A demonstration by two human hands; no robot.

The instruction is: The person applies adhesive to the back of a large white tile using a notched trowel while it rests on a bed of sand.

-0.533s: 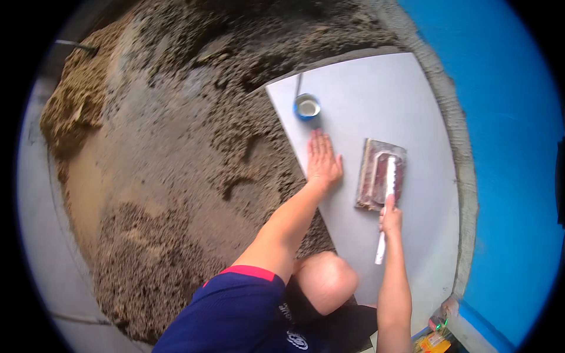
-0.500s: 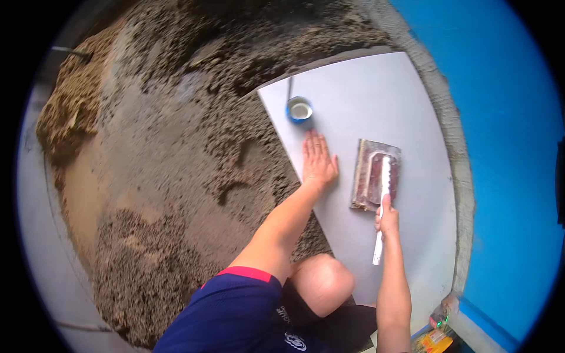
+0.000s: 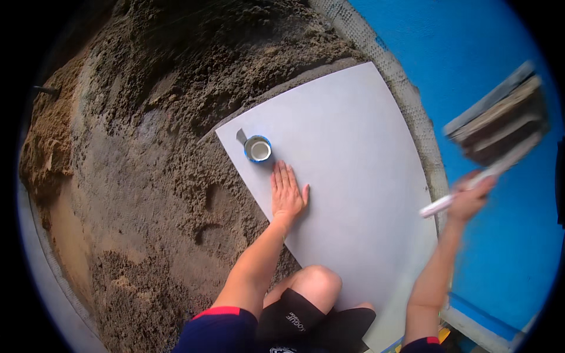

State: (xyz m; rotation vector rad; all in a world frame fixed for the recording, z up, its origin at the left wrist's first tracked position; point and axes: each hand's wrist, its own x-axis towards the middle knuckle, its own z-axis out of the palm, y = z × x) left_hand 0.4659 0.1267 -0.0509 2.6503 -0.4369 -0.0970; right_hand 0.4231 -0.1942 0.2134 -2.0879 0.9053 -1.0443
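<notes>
My left hand (image 3: pixel 286 197) lies flat on a large white tile (image 3: pixel 359 176), fingers stretched out near its left edge. Just beyond the fingertips, a small round blue-rimmed thing (image 3: pixel 259 150) with a pale middle sits on the tile, a grey tab sticking out at its far left. At the right, my right hand (image 3: pixel 469 197) is closed around the white handle of a rectangular float (image 3: pixel 500 120). Smeared by motion, the float is raised off the tile and shows in front of the blue surface. My bare knee is at the tile's near left edge.
Rough grey-brown mortar (image 3: pixel 159 170) spreads left of and beyond the tile. A mound of brown sand (image 3: pixel 50 135) lies at the far left. A pale rough strip (image 3: pixel 415 112) runs between the tile and the blue surface (image 3: pixel 412 41). Something yellow (image 3: pixel 444 335) shows by my right forearm.
My right hand has lifted the float off the tile and swung it right, over the blue surface. The left hand stays flat on the tile. The whole view has shifted.
</notes>
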